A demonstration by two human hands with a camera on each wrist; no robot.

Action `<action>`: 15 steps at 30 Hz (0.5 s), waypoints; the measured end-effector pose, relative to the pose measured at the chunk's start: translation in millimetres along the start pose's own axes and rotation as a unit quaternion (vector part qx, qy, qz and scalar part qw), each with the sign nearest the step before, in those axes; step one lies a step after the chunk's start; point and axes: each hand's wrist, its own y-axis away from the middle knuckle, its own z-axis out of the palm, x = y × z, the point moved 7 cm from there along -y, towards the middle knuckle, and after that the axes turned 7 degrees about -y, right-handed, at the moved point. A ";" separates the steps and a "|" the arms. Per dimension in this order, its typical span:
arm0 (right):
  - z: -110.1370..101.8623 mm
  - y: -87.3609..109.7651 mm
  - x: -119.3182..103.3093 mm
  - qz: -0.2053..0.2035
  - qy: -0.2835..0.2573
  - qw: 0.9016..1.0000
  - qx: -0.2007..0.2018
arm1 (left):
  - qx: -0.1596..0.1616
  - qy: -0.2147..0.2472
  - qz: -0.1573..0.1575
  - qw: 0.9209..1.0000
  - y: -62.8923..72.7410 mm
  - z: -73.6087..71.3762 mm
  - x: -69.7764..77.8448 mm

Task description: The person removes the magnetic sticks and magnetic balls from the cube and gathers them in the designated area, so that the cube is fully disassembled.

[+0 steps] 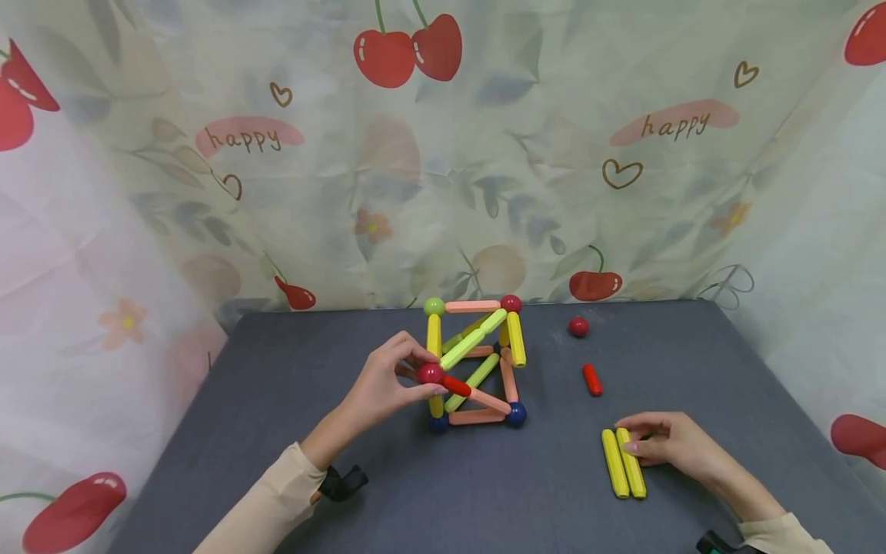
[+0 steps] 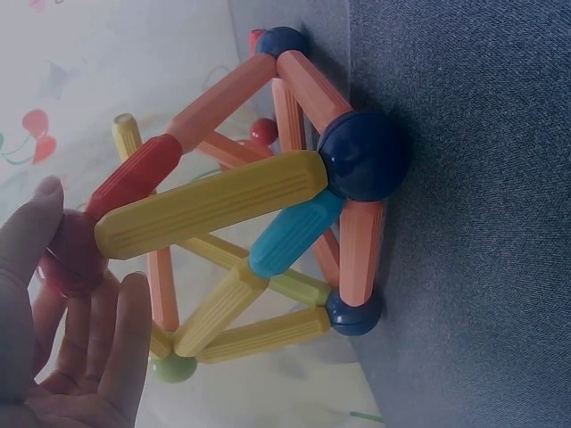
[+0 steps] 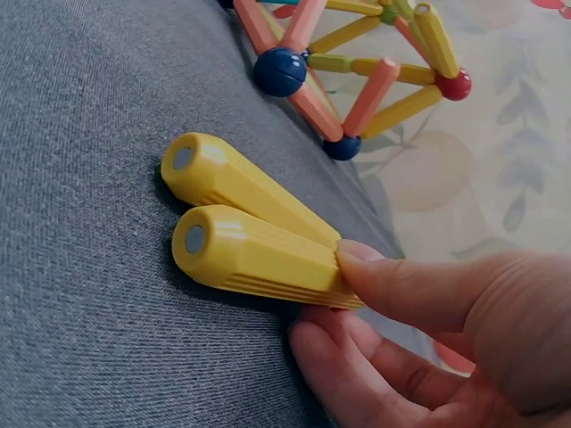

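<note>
My left hand (image 1: 384,378) pinches a dark red ball (image 1: 431,374) between thumb and fingers, at the near upper corner of a magnetic rod-and-ball frame. In the left wrist view, a yellow rod (image 2: 214,203) and a short red rod (image 2: 134,174) meet this ball. The yellow one runs down to a navy ball (image 2: 364,156). On the right, my right hand (image 1: 674,445) pinches the far part of a yellow magnetic rod (image 3: 268,254) between thumb and fingers. A second yellow rod (image 1: 614,464) lies right alongside it on the grey cloth.
Beyond the right hand lie a short red rod (image 1: 591,380) and a loose red ball (image 1: 578,327). The frame's far top corners carry a green ball (image 1: 434,306) and a red ball with a yellow rod (image 1: 516,340) sticking out. A printed curtain (image 1: 443,192) hangs behind the table.
</note>
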 end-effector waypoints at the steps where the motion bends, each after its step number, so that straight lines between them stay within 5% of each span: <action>1: 0.5 -0.3 -0.1 -0.002 0.002 1.000 0.001 | 0.001 0.000 0.001 1.000 0.2 0.0 0.2; 15: 4.8 -1.6 -3.5 0.002 0.015 1.000 0.003 | 0.002 0.000 0.002 1.000 0.3 -0.1 0.3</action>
